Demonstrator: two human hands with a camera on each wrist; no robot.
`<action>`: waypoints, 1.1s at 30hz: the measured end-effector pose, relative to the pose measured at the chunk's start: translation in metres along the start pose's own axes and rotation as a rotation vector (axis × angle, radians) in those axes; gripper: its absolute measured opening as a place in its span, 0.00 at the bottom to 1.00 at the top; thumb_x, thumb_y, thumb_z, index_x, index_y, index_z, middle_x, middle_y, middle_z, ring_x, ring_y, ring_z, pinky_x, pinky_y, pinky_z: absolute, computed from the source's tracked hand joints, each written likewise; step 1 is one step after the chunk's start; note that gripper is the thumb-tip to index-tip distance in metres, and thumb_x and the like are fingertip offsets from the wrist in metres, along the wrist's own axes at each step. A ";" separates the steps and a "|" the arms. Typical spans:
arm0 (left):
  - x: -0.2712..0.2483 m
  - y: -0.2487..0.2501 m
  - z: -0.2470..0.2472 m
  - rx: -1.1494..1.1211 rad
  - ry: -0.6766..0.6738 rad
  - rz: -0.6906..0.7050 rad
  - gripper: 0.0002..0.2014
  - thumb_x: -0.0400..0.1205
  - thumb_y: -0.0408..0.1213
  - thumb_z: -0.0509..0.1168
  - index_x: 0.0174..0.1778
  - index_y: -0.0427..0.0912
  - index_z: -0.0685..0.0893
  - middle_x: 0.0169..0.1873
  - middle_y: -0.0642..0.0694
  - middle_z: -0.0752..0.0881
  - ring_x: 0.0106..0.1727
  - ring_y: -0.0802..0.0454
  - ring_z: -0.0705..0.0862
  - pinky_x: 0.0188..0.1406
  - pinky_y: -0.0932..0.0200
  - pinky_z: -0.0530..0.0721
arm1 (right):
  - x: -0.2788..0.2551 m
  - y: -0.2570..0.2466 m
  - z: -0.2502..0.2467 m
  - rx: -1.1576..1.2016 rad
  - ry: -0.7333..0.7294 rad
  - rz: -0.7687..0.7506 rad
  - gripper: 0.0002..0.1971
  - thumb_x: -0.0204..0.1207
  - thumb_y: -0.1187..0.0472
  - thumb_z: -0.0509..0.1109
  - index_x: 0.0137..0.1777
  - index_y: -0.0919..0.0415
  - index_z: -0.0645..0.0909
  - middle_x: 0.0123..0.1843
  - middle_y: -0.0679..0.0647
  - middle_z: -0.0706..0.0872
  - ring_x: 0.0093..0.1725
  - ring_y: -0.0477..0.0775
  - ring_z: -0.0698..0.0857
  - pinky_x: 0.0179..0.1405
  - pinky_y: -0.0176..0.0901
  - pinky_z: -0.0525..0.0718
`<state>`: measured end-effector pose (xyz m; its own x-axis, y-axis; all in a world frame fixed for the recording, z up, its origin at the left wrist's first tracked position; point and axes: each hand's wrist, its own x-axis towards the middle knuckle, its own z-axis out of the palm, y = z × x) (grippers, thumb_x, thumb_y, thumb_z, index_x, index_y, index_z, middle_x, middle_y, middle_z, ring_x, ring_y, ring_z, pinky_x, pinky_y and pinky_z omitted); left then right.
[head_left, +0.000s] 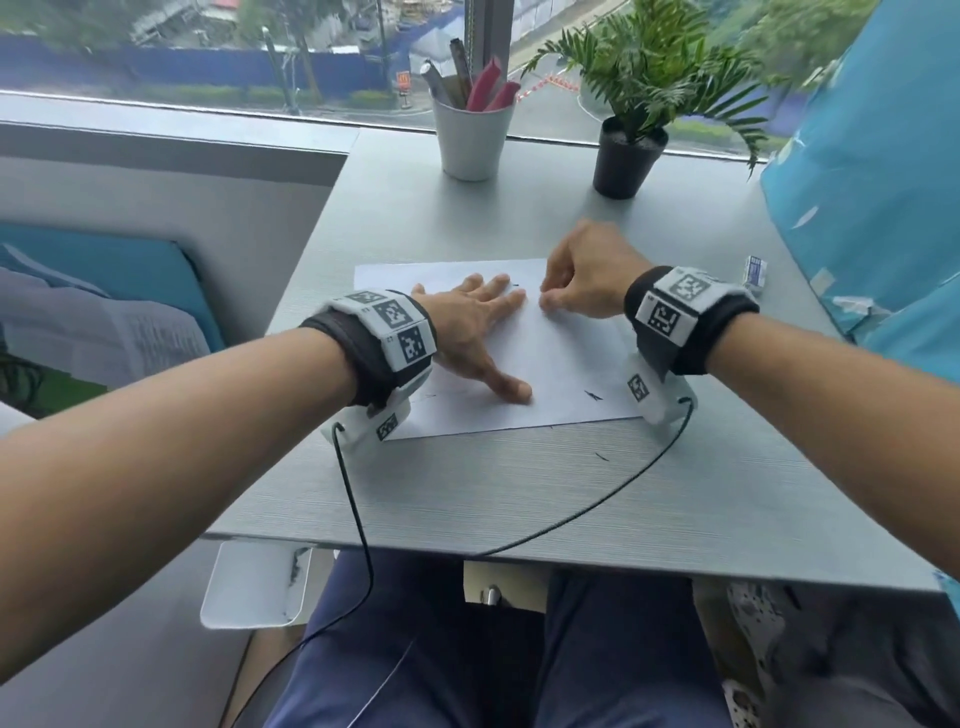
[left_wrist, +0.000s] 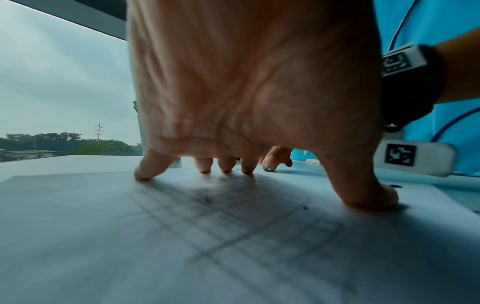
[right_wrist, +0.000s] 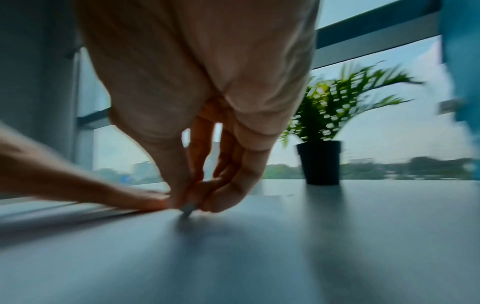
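The right hand (head_left: 582, 275) has its fingers curled narrow and pinches a small grey piece (right_wrist: 188, 209) between thumb and fingertips. What the piece is, I cannot tell, because it is tiny and blurred. Its lower end touches the white sheet of paper (head_left: 561, 364), just beside the fingertips of the left hand (head_left: 467, 327). The left hand lies wide and flat, with straight spread fingers and the thumb pressing the paper down. Faint pencil lines show on the paper under this palm in the left wrist view. The paper lies flat on the grey wood-grain desk (head_left: 519, 483), in the middle of it.

At the far edge of the desk, by the window, a white plastic cup (head_left: 470, 140) stands upright and holds grey pens (head_left: 441, 83) and two red flat things (head_left: 485, 85). Near it, to the right, a black round pot (head_left: 628, 156) holds a green leafy plant (head_left: 654, 67). A small white and blue box (head_left: 756, 271) lies on the desk, to the right of the right wrist.
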<state>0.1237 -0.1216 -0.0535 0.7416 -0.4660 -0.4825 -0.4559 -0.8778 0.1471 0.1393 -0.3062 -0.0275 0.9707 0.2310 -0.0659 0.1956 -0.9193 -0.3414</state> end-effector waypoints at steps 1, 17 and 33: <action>0.000 -0.001 0.000 -0.006 -0.002 0.000 0.68 0.59 0.84 0.64 0.87 0.60 0.35 0.86 0.59 0.33 0.87 0.52 0.35 0.79 0.19 0.42 | -0.008 -0.010 0.006 0.011 -0.024 -0.045 0.01 0.67 0.62 0.79 0.38 0.58 0.91 0.31 0.48 0.87 0.32 0.46 0.84 0.35 0.35 0.77; 0.001 0.001 0.002 -0.051 -0.014 0.000 0.72 0.56 0.84 0.67 0.86 0.58 0.32 0.86 0.59 0.32 0.87 0.53 0.32 0.79 0.19 0.40 | -0.013 -0.019 0.006 0.046 -0.152 -0.122 0.04 0.65 0.59 0.81 0.32 0.53 0.89 0.24 0.41 0.83 0.25 0.38 0.80 0.31 0.36 0.77; 0.004 0.002 0.001 -0.061 -0.011 -0.003 0.72 0.55 0.85 0.67 0.87 0.60 0.35 0.85 0.59 0.31 0.86 0.52 0.31 0.78 0.18 0.38 | -0.006 -0.023 0.011 -0.012 -0.086 -0.095 0.09 0.66 0.61 0.79 0.27 0.52 0.85 0.25 0.43 0.82 0.29 0.48 0.83 0.28 0.33 0.74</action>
<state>0.1253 -0.1247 -0.0558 0.7371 -0.4628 -0.4924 -0.4230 -0.8843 0.1978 0.1279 -0.2829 -0.0294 0.9324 0.3429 -0.1143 0.2879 -0.8958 -0.3386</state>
